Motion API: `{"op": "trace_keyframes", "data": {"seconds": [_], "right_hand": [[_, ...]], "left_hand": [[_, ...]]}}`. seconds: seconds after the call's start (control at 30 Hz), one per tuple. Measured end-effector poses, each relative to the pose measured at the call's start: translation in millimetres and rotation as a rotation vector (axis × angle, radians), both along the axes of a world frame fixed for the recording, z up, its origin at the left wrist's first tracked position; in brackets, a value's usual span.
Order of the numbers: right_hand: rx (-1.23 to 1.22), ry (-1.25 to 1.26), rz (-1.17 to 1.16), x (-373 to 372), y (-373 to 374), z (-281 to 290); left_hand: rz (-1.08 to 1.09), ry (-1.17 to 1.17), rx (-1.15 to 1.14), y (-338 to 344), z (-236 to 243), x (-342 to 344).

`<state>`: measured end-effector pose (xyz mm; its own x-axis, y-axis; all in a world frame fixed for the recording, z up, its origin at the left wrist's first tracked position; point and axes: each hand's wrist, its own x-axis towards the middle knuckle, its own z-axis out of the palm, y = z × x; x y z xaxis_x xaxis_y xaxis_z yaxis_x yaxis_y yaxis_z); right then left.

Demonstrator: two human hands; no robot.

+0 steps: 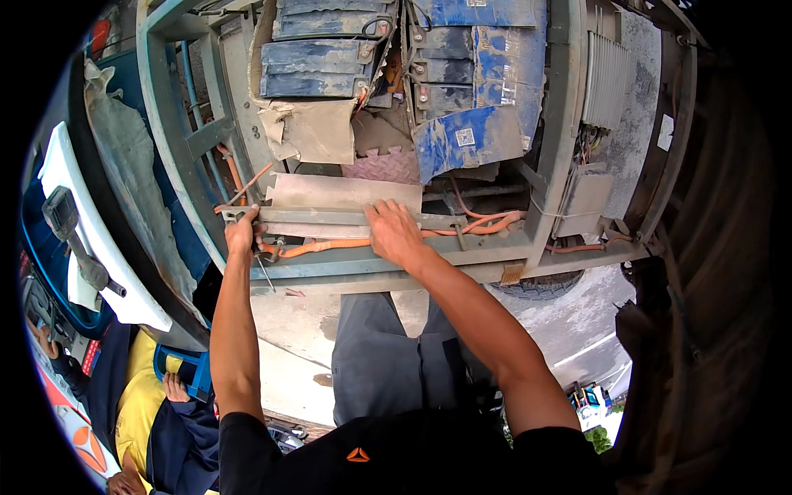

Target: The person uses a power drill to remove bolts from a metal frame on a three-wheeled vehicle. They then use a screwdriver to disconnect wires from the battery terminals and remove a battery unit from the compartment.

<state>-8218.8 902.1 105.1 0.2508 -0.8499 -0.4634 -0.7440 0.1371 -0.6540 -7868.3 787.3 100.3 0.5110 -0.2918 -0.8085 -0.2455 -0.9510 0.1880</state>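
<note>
Some orange cables (326, 246) beside metal bar (318, 217), perhaps beneath right hand (394, 233)

Place: this is looking like an outdoor vehicle repair spot.
Metalwork: a worn metal frame (565, 107) is enclosing dusty blue battery packs (312, 58).
Wiring: thick orange cables (330, 245) are running along the frame's near side.
Wheel: a treaded tyre (543, 286) is showing beneath it.
Underfoot: sunlit paving (598, 301) is stretching off, carrying a painted white line (584, 350).
Beyond: green foliage (600, 439) is showing in daylight.
</note>
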Motion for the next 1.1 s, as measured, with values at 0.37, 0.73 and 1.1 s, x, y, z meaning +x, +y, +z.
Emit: {"op": "trace_keyframes", "data": {"seconds": [0.37, 0.73, 1.1], "right_hand": [[-0.167, -0.183, -0.301, -54.0, -36.6, 47.3], [-0.030, 0.434, 0.144, -166.0, -164.5, 50.4], [0.208, 0.290, 0.115, -202.3, -72.9, 29.4]], "left_hand": [[-0.649, -0.099, -0.463, -13.7, 59.4, -66.9], [-0.558, 0.549, -0.634, 39.5, 114.6, -221.6], [-0.932, 0.489, -0.928, 23.9, 70.2, -276.2]]}}
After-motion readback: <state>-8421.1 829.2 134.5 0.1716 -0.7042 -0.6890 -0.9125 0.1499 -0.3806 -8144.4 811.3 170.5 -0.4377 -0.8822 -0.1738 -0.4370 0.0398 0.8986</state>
